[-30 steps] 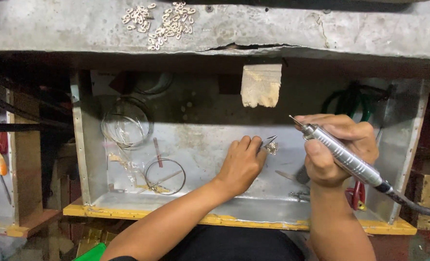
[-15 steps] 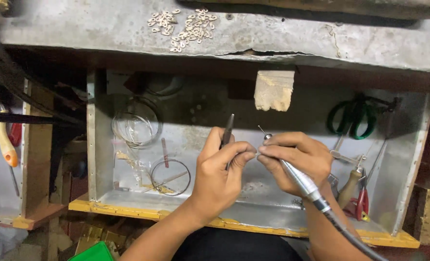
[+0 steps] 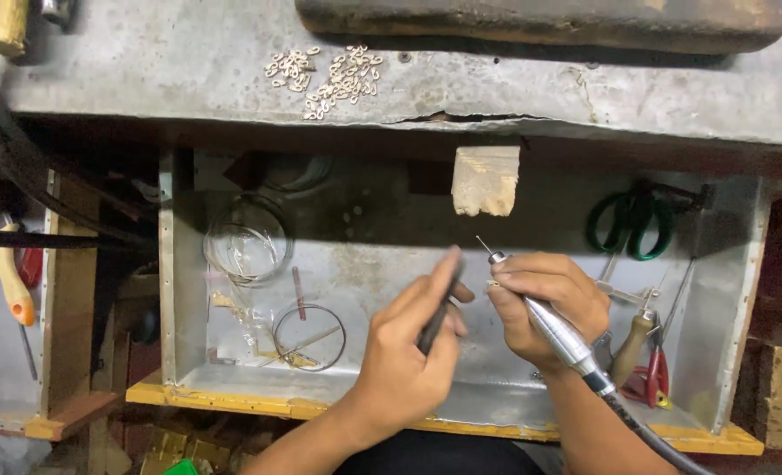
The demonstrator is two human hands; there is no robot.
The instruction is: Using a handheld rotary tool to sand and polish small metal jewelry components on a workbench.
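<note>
My right hand (image 3: pixel 545 303) grips a silver rotary handpiece (image 3: pixel 556 332) with a thin bit pointing up and left; its dark cable runs off to the lower right. A tiny metal piece seems pinched at its fingertips, too small to identify. My left hand (image 3: pixel 409 347) holds dark tweezers (image 3: pixel 437 315), tips up near its fingertips, close beside the right hand. Both hands hover over the open metal-lined drawer (image 3: pixel 180 290) below the bench. A wooden bench pin (image 3: pixel 486 180) juts out just above them.
Small silver links (image 3: pixel 325 75) lie heaped on the grey bench top. In the drawer are wire rings (image 3: pixel 310 336), a clear round dish (image 3: pixel 246 242), green-handled scissors (image 3: pixel 630 222), red-handled pliers (image 3: pixel 650 374) and a wooden-handled tool (image 3: pixel 630 347). An orange-handled tool (image 3: pixel 8 281) hangs at left.
The right hand came left and lowered the handpiece toward the left hand. The left hand lifted off the drawer floor with the tweezers, and both hands now meet mid-drawer.
</note>
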